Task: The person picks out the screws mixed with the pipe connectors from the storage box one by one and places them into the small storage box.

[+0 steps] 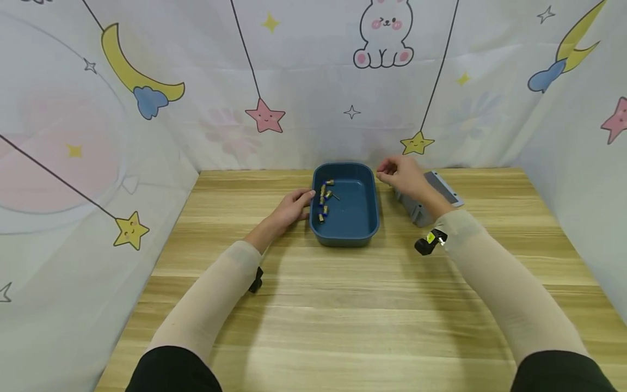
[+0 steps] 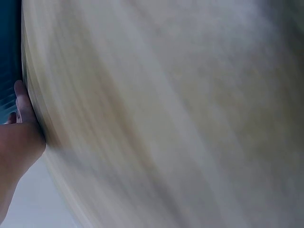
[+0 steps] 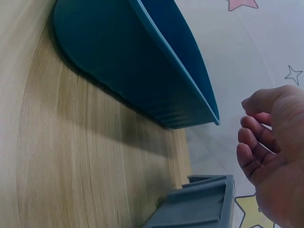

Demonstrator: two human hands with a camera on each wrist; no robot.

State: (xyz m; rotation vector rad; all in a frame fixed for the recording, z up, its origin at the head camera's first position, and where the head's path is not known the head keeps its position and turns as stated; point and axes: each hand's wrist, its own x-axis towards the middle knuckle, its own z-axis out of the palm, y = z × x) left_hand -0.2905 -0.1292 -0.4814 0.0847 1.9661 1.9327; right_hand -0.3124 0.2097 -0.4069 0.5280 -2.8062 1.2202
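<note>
- The left hand (image 1: 292,208) lies low on the wooden surface (image 1: 343,305), fingers stretched out and relaxed, their tips touching the near-left outer wall of the blue tray (image 1: 369,218); it grips nothing.
- In the left wrist view the same hand (image 2: 21,128) rests against the tray's dark wall at the picture's left edge; the rest of that view is blurred wood grain.
- Just beyond its fingertips, inside the tray along the wall nearest that hand, lies a small cluster of brass-and-blue fittings (image 1: 324,198).
- The right hand (image 1: 403,175) hovers above the surface just past the tray's far-right corner, fingers loosely curled toward the thumb. In the right wrist view the hand (image 3: 275,156) shows curled fingers with nothing visible between them.
- Directly under and behind this hand sits a grey box (image 1: 416,209), with its grey lid (image 1: 443,188) lying flat beside it on the side away from the tray.
- Farther out, a white curtain (image 1: 313,81) printed with stars, moons and a rabbit closes in the surface on three sides.
</note>
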